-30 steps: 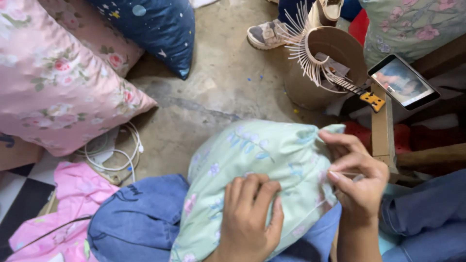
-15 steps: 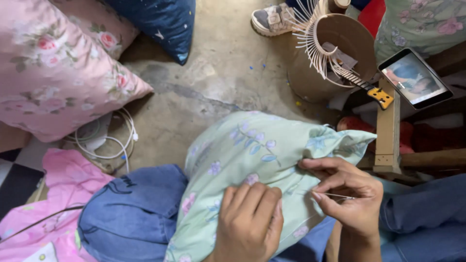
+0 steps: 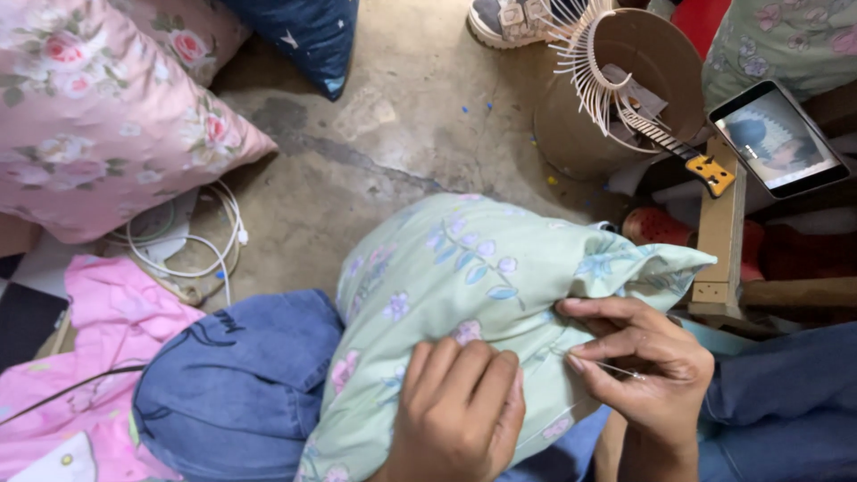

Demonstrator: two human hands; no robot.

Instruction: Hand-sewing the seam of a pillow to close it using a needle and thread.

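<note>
A light green pillow with a pale floral print rests on my lap, over my blue jeans. My left hand presses down on its near edge, fingers curled over the fabric. My right hand is at the pillow's right edge, thumb and fingers pinched on a thin needle with a fine thread running toward the cloth. The seam under my hands is mostly hidden.
A pink floral pillow and a dark blue pillow lie at the back left. White cables coil on the concrete floor. A brown round bin, a tablet, a wooden post and a shoe stand at the right.
The view has shifted down and closer. My right hand has moved down the pillow's right edge, drawing the needle out; my left hand stays pressed on the pillow.
</note>
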